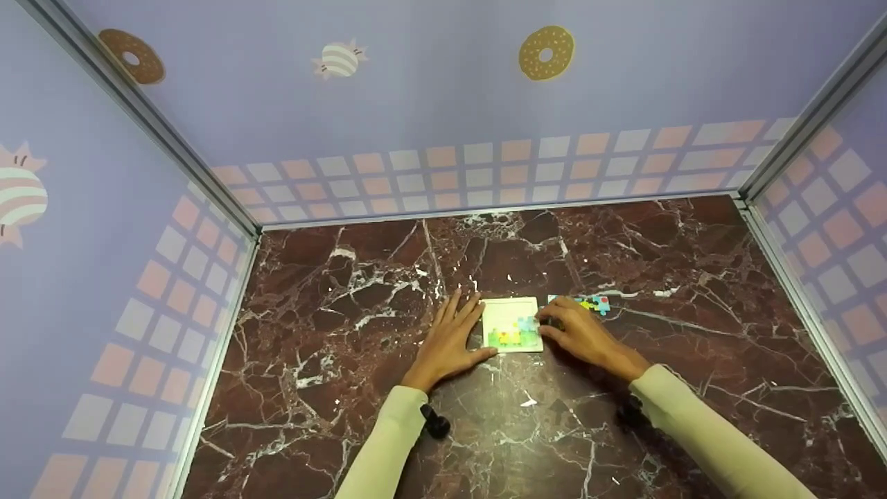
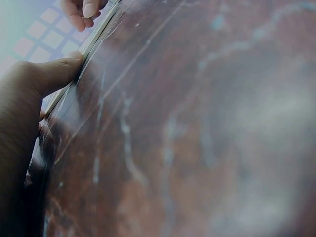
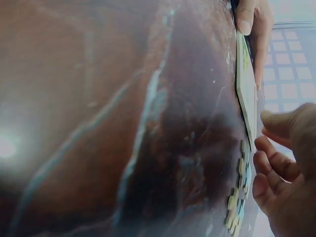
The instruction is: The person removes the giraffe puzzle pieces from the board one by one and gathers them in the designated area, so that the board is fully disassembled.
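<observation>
A small pale puzzle tray lies flat, with colourful jigsaw pieces in its lower part. My left hand rests with spread fingers along the tray's left side, and its thumb touches the near left corner. At the tray's right edge is my right hand, its fingers bent and its thumb close to the index finger. Whether a piece is between those fingertips is hidden. Partly behind the right hand, joined loose puzzle pieces lie on the marbled surface; the right wrist view shows their edge.
The dark red marbled tabletop has white veins. Lilac panels with pink and white squares enclose it at the back, left and right. A black device is strapped at the left wrist.
</observation>
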Demonstrator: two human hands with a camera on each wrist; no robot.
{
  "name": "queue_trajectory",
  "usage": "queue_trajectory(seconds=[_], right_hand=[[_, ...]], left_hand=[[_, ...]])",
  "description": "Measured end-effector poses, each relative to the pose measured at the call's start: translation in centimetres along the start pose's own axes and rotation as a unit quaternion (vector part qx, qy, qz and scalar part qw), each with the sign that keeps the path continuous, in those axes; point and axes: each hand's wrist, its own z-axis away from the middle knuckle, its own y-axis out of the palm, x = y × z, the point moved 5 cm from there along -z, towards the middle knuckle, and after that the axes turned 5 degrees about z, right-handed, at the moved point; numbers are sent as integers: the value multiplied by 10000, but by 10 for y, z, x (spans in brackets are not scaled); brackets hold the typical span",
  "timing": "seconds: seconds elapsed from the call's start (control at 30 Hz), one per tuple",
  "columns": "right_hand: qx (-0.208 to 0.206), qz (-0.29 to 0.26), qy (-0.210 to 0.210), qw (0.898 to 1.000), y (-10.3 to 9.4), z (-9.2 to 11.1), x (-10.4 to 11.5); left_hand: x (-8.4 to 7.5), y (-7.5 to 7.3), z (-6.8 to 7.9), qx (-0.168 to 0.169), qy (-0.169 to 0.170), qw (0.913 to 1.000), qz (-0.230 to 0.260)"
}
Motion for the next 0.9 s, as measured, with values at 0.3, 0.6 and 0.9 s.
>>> queue_trajectory(seconds=[0.3,0.6,0.9], right_hand=[[519,-360,-203,9978,7,-15,0],[724,-275,-153,9969,10,-23,-6],[665,-230,-223,9973,10,-24,-2]], left_hand=[[0,0,0,42,-37,10000,45],[0,1,0,84,-136,9998,79],[-1,-1,0,-3,-55,10000,51]])
